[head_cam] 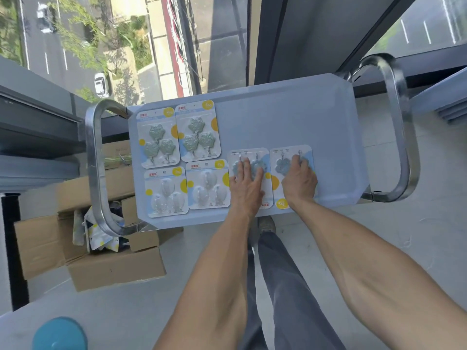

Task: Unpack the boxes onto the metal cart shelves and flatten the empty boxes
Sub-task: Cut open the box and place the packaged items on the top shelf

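Both hands flat on cart top. Left hand (246, 183) presses one blue hook pack (249, 160), fingers spread. Right hand (299, 180) presses next pack (290, 157), fingertips bent at far edge. I line packs in rows to fit shelf (290, 117). Four packs sit left. Open box (101, 248) waits on floor, near left, not empty yet.

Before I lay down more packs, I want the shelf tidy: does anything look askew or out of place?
Mostly tidy. The two packs under the left hand and right hand lie turned the opposite way to the other four hook packs, hanging holes toward the window. The open box on the floor still holds jumbled packs.
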